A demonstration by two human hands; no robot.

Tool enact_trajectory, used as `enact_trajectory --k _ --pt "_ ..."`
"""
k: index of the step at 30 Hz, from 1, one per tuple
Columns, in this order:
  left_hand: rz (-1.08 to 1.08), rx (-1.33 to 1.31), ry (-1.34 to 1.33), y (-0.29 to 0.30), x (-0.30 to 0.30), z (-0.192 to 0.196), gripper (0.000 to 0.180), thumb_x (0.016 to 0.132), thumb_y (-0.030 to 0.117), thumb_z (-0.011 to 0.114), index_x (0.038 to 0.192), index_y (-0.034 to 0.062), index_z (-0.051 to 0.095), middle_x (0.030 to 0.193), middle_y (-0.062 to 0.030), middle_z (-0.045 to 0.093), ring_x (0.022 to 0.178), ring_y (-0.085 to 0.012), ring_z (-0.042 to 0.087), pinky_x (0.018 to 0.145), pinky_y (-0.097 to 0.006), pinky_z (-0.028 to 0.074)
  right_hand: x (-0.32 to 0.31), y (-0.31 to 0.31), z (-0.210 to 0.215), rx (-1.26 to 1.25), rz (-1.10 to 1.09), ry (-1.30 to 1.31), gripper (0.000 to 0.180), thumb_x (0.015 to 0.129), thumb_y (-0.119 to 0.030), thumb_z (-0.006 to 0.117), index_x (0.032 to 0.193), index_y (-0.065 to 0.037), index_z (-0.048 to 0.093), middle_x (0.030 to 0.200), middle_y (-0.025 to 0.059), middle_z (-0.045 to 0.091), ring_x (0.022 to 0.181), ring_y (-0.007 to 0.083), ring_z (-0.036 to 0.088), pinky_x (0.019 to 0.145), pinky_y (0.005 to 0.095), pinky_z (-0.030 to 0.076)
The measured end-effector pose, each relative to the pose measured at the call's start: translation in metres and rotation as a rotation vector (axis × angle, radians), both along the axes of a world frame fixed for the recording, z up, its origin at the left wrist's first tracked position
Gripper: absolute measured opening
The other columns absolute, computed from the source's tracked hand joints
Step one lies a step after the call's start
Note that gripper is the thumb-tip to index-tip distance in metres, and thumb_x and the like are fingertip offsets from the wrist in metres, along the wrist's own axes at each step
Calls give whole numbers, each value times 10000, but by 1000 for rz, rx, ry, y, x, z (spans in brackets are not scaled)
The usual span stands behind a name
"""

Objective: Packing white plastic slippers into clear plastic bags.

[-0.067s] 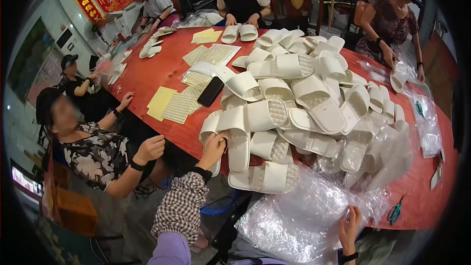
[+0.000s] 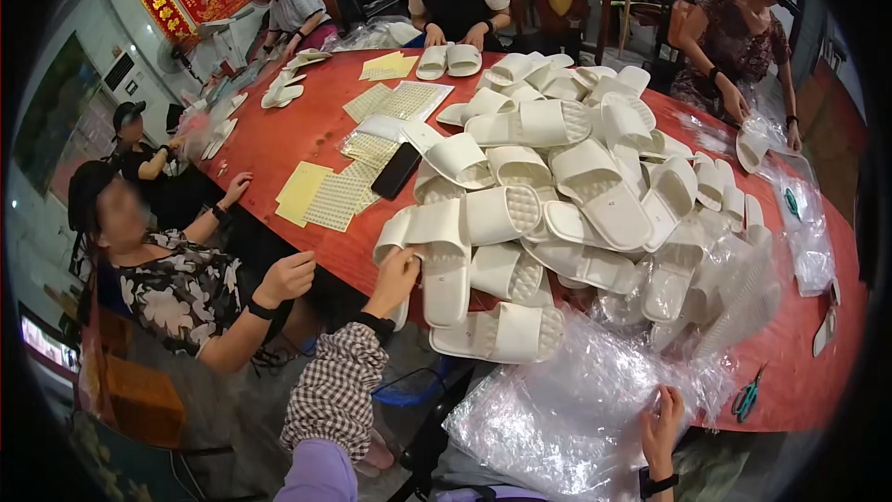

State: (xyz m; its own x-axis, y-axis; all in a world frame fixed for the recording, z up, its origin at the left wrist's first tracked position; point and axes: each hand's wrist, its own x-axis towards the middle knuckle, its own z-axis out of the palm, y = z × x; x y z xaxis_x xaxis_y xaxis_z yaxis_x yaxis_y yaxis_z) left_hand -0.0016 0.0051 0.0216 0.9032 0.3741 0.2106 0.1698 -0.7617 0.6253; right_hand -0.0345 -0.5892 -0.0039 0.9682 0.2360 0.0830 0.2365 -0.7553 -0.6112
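Observation:
At the near left of the slipper pile, my left hand is closed on a white slipper at the table edge, its fingertips by the strap. Right beside it, another white slipper points its heel toward me. Just in front, one more slipper lies sideways. My right hand rests at the edge of a stack of clear plastic bags, fingers apart and slightly bent. No slipper is in that hand.
On the red table lie a large slipper pile, a black phone, yellow sticker sheets and green-handled scissors. A co-worker's hand is left of mine. Other people sit or stand around the table.
My left hand has shifted slightly left along the slippers. The view has tilted a little; my right hand stays by the bags.

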Motion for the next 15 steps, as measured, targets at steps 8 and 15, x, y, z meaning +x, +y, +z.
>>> enact_trajectory --k 8,15 --pt "269 226 -54 61 -18 -5 188 808 40 530 964 -34 604 1001 -241 521 1004 -421 466 881 -470 384 7 -7 5 55 3 61 640 733 26 637 1349 -37 473 1333 189 420 1228 355 404 1028 407 349" --pt "362 254 14 59 -42 -51 523 802 43 570 1301 -75 465 1472 -396 169 1369 -548 173 1149 -524 161 8 -1 3 83 15 56 630 736 22 627 1345 -34 477 1333 183 425 1209 349 413 1017 409 355"
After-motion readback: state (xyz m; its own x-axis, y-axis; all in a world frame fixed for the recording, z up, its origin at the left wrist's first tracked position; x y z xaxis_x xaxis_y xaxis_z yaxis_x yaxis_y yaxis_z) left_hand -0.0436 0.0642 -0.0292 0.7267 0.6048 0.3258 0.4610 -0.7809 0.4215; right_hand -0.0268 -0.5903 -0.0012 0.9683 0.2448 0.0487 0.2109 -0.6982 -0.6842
